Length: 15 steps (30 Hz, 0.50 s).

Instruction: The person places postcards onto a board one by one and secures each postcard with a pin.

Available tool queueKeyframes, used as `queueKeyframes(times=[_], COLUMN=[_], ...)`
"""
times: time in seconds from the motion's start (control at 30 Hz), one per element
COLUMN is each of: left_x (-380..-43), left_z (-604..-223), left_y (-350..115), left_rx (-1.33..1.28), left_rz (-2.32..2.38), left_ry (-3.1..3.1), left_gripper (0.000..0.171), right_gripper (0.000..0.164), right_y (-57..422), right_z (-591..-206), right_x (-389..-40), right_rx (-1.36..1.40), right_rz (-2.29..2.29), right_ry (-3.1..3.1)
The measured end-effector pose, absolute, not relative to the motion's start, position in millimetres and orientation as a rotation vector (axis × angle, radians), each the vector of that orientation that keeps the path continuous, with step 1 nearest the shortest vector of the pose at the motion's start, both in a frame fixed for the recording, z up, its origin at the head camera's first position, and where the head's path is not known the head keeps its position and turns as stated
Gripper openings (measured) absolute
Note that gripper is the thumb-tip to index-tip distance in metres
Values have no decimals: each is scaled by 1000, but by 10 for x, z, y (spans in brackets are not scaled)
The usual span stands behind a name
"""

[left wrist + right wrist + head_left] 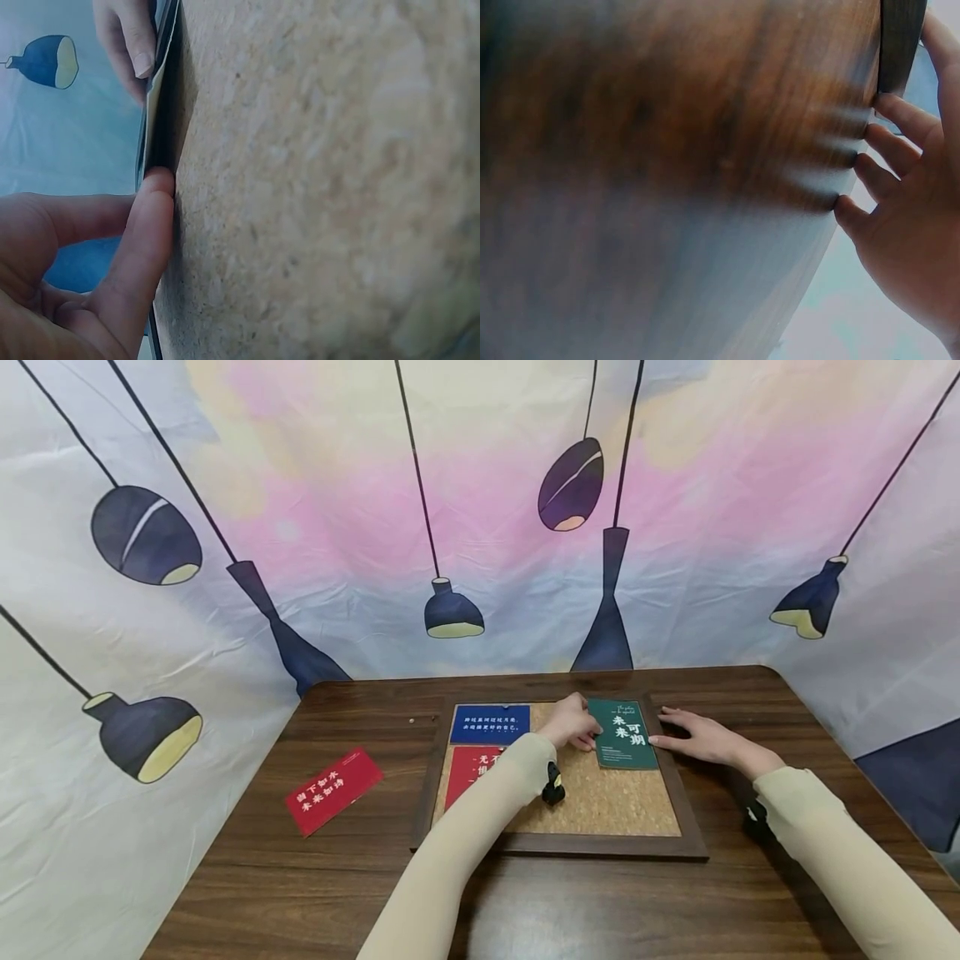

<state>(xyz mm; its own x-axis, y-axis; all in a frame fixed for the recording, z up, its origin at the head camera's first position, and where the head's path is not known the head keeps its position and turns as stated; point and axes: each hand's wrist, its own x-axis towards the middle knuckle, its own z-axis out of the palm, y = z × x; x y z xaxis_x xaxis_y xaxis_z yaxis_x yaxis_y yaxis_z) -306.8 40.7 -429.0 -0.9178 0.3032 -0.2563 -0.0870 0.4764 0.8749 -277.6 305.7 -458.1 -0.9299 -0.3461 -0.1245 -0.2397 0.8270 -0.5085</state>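
Observation:
A green card [628, 735] with white characters lies over the upper right of a framed cork board [630, 806]. At its left edge, my left hand [572, 723] pinches it between thumb and finger. The left wrist view shows the card's edge [154, 124] raised a little off the cork, with a fingertip [157, 180] under it. My right hand [701, 739] rests beyond the frame's right side, thumb stretched over the frame to the card's right edge. In the right wrist view its other fingertips [877, 172] touch the wooden table.
A blue card [490, 724] sits at the board's upper left, above a red card [461, 772] partly hidden by my left sleeve. Another red card [333, 791] lies on the table [360, 885] to the left. Small bits [411, 721] lie near the frame. A lamp-printed cloth [337, 527] hangs behind.

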Motion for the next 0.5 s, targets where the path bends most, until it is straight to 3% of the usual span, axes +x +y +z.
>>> queueKeyframes(times=[0.5], left_x=[-3088], left_z=[-4252], left_y=[434], left_rx=[206], left_rz=[1324], left_ry=[2388], left_gripper=[63], right_gripper=[85], right_y=[3048], right_z=[-4598], right_x=[-2785], right_rx=[-451], right_rz=[-748], right_ry=[2791])
